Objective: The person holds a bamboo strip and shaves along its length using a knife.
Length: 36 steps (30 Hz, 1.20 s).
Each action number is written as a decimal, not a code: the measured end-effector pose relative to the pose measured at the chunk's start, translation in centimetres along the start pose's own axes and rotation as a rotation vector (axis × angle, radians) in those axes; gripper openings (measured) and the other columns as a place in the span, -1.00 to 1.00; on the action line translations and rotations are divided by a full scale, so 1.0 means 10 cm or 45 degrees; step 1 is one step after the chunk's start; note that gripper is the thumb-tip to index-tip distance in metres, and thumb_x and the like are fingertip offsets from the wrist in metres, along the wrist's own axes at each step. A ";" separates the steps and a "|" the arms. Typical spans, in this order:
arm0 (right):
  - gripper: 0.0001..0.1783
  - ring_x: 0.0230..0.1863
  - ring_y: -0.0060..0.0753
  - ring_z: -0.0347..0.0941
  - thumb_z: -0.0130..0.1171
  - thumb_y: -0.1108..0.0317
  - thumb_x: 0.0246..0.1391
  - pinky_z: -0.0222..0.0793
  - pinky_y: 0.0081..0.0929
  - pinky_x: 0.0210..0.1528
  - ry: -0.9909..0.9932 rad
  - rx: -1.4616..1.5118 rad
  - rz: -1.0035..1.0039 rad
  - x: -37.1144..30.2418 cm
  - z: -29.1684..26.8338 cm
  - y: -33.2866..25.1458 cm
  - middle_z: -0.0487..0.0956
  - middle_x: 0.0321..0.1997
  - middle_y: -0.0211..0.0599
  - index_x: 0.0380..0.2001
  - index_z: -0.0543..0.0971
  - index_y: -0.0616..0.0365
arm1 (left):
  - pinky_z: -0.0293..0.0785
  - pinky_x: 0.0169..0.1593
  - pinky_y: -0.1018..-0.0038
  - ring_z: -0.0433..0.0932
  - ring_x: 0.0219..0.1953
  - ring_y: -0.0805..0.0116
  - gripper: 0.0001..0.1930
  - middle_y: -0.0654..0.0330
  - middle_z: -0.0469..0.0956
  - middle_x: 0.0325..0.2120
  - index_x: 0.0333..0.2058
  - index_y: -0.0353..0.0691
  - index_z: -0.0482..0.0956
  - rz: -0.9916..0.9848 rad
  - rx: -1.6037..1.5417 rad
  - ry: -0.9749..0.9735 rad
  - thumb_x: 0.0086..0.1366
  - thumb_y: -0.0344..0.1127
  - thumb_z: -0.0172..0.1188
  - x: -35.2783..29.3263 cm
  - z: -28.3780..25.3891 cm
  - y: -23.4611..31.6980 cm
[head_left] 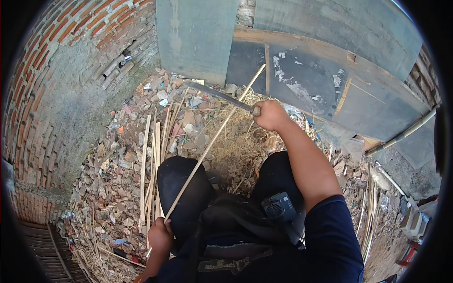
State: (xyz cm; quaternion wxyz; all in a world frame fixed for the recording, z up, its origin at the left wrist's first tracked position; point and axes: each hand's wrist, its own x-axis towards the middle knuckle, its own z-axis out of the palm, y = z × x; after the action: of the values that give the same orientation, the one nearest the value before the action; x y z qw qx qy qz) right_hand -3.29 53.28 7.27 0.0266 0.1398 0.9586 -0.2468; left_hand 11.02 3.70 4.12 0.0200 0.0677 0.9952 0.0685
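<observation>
Near the lower left, my left hand [160, 234] is closed around the lower end of a long, pale bamboo strip [207, 146]. The strip slants up and away to the right, passing over my left knee. Farther off, my right hand [272, 116] grips the handle of a long-bladed knife [219, 95]. Its dark blade points to the far left and crosses the strip near the upper end; whether the edge touches it I cannot tell. Several more pale strips [144, 170] lie beside my left knee. Thin shavings [236, 146] cover the ground between and beyond my knees.
Broken brick and stone rubble [108, 179] spreads around me. A brick wall [37, 113] rises on the left, grey panels [196, 42] at the back. A pole [401, 134] leans at the right, above another bundle of strips [370, 217]. A small dark device [279, 206] rests on my right thigh.
</observation>
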 end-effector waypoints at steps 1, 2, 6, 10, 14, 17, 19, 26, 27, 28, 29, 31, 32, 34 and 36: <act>-0.66 -0.13 0.18 0.59 0.21 0.24 -0.12 0.48 -0.03 -0.04 0.169 0.106 0.083 0.07 0.03 0.20 0.67 -0.23 0.06 -0.23 0.67 0.12 | 0.45 -0.33 -0.05 0.58 -0.40 -0.26 -0.79 -0.17 0.57 -0.46 -0.35 -0.29 0.46 0.018 -0.011 0.017 0.35 -0.27 0.20 0.06 0.01 0.02; -0.66 -0.13 0.18 0.59 0.21 0.24 -0.12 0.48 -0.03 -0.04 0.178 0.105 0.079 0.10 0.05 0.36 0.67 -0.23 0.06 -0.23 0.67 0.12 | 0.45 -0.33 -0.05 0.58 -0.40 -0.26 -0.79 -0.17 0.57 -0.46 -0.35 -0.29 0.46 0.020 -0.014 0.026 0.35 -0.27 0.20 0.08 0.05 -0.01; -0.59 -0.04 0.09 0.59 0.20 0.25 -0.09 0.50 -0.07 0.05 0.191 0.053 0.118 0.06 0.13 0.37 0.67 -0.14 0.01 -0.11 0.65 0.07 | 0.47 -0.42 -0.01 0.57 -0.49 -0.23 -0.75 -0.11 0.56 -0.53 -0.39 -0.24 0.46 0.086 0.073 0.051 0.33 -0.20 0.23 0.09 0.06 -0.12; -0.63 -0.08 0.07 0.60 0.25 0.20 -0.09 0.51 -0.06 0.04 -0.029 -0.103 -0.102 -0.12 0.04 -0.08 0.68 -0.21 -0.04 -0.16 0.66 0.04 | 0.45 -0.41 -0.04 0.56 -0.49 -0.27 -0.74 -0.16 0.55 -0.56 -0.40 -0.26 0.46 0.105 -0.074 -0.071 0.36 -0.20 0.22 0.14 -0.04 -0.12; -0.72 -0.20 0.07 0.61 0.23 0.22 -0.12 0.51 -0.03 -0.11 -0.038 -0.239 -0.367 -0.12 0.06 -0.20 0.66 -0.32 -0.04 -0.29 0.67 0.03 | 0.43 -0.41 -0.05 0.57 -0.48 -0.29 -0.73 -0.19 0.55 -0.59 -0.40 -0.28 0.47 0.085 -0.148 -0.092 0.38 -0.20 0.20 0.14 -0.07 -0.13; -0.64 -0.15 0.06 0.62 0.23 0.21 -0.09 0.51 -0.06 -0.03 0.106 0.099 0.076 0.14 0.11 0.28 0.68 -0.26 -0.03 -0.16 0.66 0.03 | 0.44 -0.41 -0.05 0.56 -0.48 -0.29 -0.74 -0.19 0.55 -0.60 -0.39 -0.29 0.49 0.117 -0.127 -0.102 0.38 -0.20 0.19 0.20 -0.12 -0.09; -0.62 -0.14 0.05 0.62 0.23 0.22 -0.08 0.51 -0.07 -0.02 0.158 0.156 0.099 0.17 0.11 0.39 0.68 -0.25 -0.02 -0.14 0.66 0.05 | 0.44 -0.40 -0.05 0.56 -0.49 -0.30 -0.74 -0.19 0.55 -0.60 -0.39 -0.29 0.49 0.131 -0.140 -0.110 0.38 -0.20 0.19 0.22 -0.13 -0.11; -0.64 -0.20 0.03 0.63 0.25 0.22 -0.10 0.55 -0.08 -0.06 0.025 -0.094 -0.231 -0.08 0.10 -0.14 0.68 -0.31 -0.09 -0.15 0.67 -0.02 | 0.41 -0.42 -0.01 0.54 -0.47 -0.33 -0.72 -0.23 0.51 -0.61 -0.40 -0.35 0.48 0.162 -0.323 -0.261 0.39 -0.22 0.18 0.27 -0.20 -0.17; -0.67 -0.20 0.02 0.64 0.25 0.22 -0.10 0.56 -0.08 -0.07 0.004 -0.161 -0.284 -0.10 0.10 -0.22 0.68 -0.32 -0.11 -0.18 0.67 -0.03 | 0.41 -0.42 0.00 0.54 -0.46 -0.33 -0.71 -0.24 0.51 -0.61 -0.40 -0.36 0.48 0.161 -0.339 -0.262 0.39 -0.23 0.18 0.27 -0.20 -0.18; -0.70 -0.20 0.02 0.64 0.25 0.22 -0.09 0.56 -0.08 -0.07 -0.017 -0.228 -0.341 -0.09 0.10 -0.26 0.68 -0.33 -0.14 -0.22 0.67 -0.04 | 0.41 -0.42 0.00 0.54 -0.46 -0.33 -0.71 -0.24 0.51 -0.61 -0.40 -0.36 0.48 0.155 -0.341 -0.260 0.39 -0.23 0.18 0.28 -0.19 -0.18; -0.71 -0.19 0.01 0.63 0.25 0.22 -0.09 0.56 -0.08 -0.06 -0.012 -0.185 -0.248 0.00 0.12 -0.16 0.69 -0.31 -0.15 -0.23 0.67 -0.03 | 0.41 -0.41 0.00 0.54 -0.45 -0.34 -0.71 -0.24 0.51 -0.61 -0.40 -0.36 0.48 0.149 -0.379 -0.260 0.40 -0.22 0.18 0.29 -0.18 -0.16; -0.70 -0.18 0.02 0.63 0.26 0.22 -0.10 0.55 -0.08 -0.05 0.016 -0.139 -0.173 0.11 0.22 0.14 0.69 -0.31 -0.14 -0.23 0.67 -0.03 | 0.41 -0.41 0.02 0.53 -0.46 -0.34 -0.70 -0.23 0.50 -0.61 -0.41 -0.38 0.47 0.175 -0.381 -0.243 0.40 -0.23 0.18 0.32 -0.16 -0.16; -0.70 -0.17 0.02 0.63 0.26 0.22 -0.10 0.55 -0.07 -0.05 0.044 -0.090 -0.115 0.16 0.20 0.14 0.68 -0.30 -0.12 -0.22 0.67 -0.03 | 0.41 -0.41 0.02 0.53 -0.46 -0.34 -0.70 -0.23 0.50 -0.61 -0.41 -0.38 0.47 0.172 -0.383 -0.232 0.40 -0.23 0.18 0.34 -0.18 -0.16; -0.70 -0.15 0.02 0.62 0.27 0.22 -0.11 0.54 -0.06 -0.04 0.086 -0.125 -0.100 0.13 0.25 0.14 0.68 -0.28 -0.11 -0.23 0.67 -0.04 | 0.40 -0.42 0.03 0.52 -0.47 -0.33 -0.69 -0.22 0.49 -0.62 -0.43 -0.37 0.47 0.182 -0.378 -0.315 0.41 -0.23 0.17 0.38 -0.24 -0.15; -0.70 -0.18 0.02 0.63 0.27 0.22 -0.11 0.54 -0.05 -0.05 0.114 -0.054 -0.144 0.06 0.23 0.01 0.68 -0.31 -0.11 -0.23 0.67 -0.04 | 0.40 -0.43 0.04 0.52 -0.48 -0.33 -0.69 -0.21 0.48 -0.64 -0.43 -0.37 0.47 0.173 -0.426 -0.314 0.41 -0.23 0.16 0.35 -0.23 -0.17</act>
State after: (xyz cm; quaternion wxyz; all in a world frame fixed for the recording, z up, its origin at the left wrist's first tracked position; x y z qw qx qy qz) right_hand -3.87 52.38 5.17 -0.0274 0.0955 0.9702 -0.2209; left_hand 7.27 2.23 6.09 0.1479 0.1382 0.9531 0.2249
